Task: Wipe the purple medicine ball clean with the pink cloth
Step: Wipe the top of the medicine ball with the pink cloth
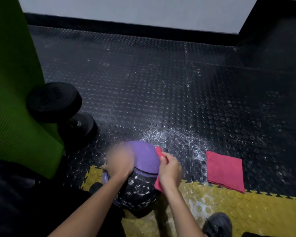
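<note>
Low on a black studded floor (160,82), at its seam with yellow tiles (246,207): the purple ball (144,156), dark and flecked with white on its near underside. Pressed against the ball's right flank, a pink cloth (158,151), bunched in the right hand (170,169) with fingers curled tight around it, one end poking up past the knuckles, the other hanging below the wrist. Laid over the ball's upper left, the left hand (119,161), smeared by motion blur; impossible to tell how far its fingers bend. Scattered across the floor just beyond and to the right of the ball, white specks (174,139). Further right, apart from the ball, a second cloth (225,170), folded flat and straddling the seam. To the left, a black dumbbell (58,106) beside a green mat (15,100). At the bottom edge, on the tiles, a dark shoe (218,223). Along the top, a pale wall (143,7).
</note>
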